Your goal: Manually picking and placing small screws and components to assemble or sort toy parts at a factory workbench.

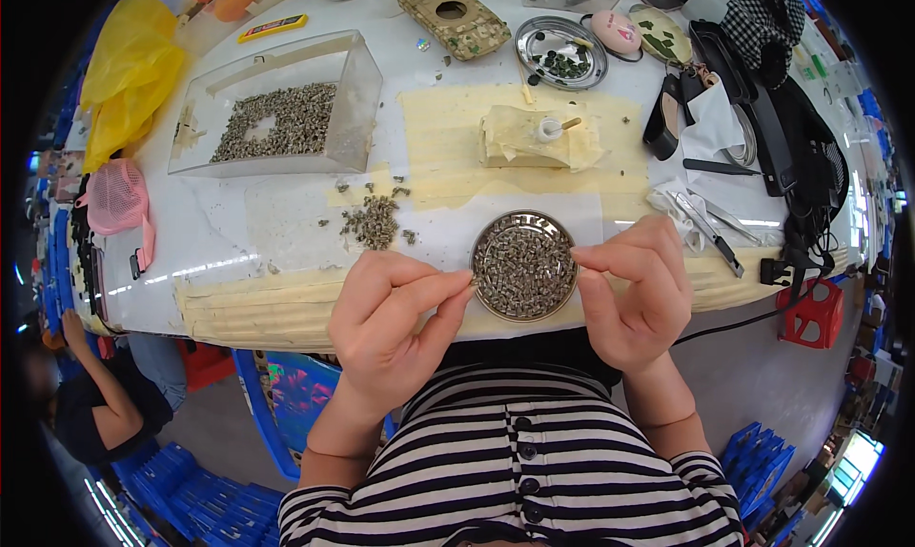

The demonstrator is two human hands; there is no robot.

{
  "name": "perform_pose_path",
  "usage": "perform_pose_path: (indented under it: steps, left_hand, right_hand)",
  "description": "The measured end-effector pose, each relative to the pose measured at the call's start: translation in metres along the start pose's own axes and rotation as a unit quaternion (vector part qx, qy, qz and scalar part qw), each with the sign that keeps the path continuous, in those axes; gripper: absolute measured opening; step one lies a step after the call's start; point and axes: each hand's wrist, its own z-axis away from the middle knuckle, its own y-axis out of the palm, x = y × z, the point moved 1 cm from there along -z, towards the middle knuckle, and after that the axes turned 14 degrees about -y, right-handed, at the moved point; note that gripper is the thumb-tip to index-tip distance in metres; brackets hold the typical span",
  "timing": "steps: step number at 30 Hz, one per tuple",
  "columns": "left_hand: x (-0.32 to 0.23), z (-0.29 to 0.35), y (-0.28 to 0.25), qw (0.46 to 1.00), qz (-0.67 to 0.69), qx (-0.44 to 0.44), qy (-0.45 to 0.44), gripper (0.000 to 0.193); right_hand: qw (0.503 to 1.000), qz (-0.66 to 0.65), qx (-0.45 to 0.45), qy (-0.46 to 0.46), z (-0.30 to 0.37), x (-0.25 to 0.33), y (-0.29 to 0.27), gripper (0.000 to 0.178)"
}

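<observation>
A round metal-rimmed dish sits at the table's near edge, full of small silvery metal parts. My left hand is closed, with thumb and forefinger pinched at the dish's left rim. Across from it, my right hand has its fingertips on the right rim, with the other fingers curled in. A loose pile of similar small metal parts lies on the table beyond my left hand. More of them fill part of a clear plastic box at the far left.
Beyond the dish stands a tape-covered block with a small white cup. A steel plate holds dark green bits. At right lie a utility knife, tweezers and a black bag. Another person sits at lower left.
</observation>
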Motion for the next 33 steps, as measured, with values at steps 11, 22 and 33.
perform_pose_path:
  steps: [11, 22, 33]
  left_hand:
    - [-0.011, -0.006, 0.01, 0.998, 0.062, -0.006, -0.001, 0.026]
    - [-0.011, -0.005, 0.014, 0.996, 0.086, -0.007, -0.008, 0.024]
    - [-0.011, -0.004, 0.016, 0.999, 0.036, 0.005, 0.004, 0.025]
  right_hand:
    - [0.997, -0.034, 0.05, -0.04, -0.001, 0.01, 0.014, 0.037]
    - [0.997, -0.027, 0.051, -0.055, 0.003, 0.009, 0.016, 0.038]
    - [0.999, -0.018, 0.042, -0.016, 0.003, 0.01, 0.012, 0.035]
